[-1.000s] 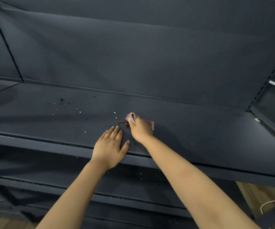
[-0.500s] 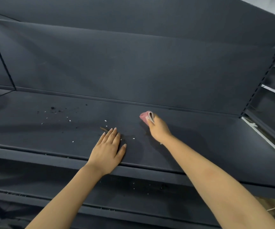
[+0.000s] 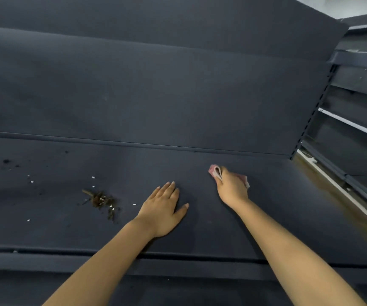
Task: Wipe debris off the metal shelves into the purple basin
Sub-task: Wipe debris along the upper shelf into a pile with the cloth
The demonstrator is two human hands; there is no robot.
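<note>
Two hands lay on one shelf [image 3: 266,217]: the left hand [image 3: 162,212] flat, fingers together; the right hand [image 3: 231,188] gripped one pink cloth [image 3: 215,171] near one debris pile [image 3: 101,200].

1 head view, looking forward and down

It sits close over the dark metal shelf [image 3: 266,217], whose back panel [image 3: 178,96] fills the upper frame; both forearms enter from the bottom edge.

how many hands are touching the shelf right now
2. The left hand rests flat on the shelf near its front edge; the right hand presses a pink cloth onto it further back.
</note>
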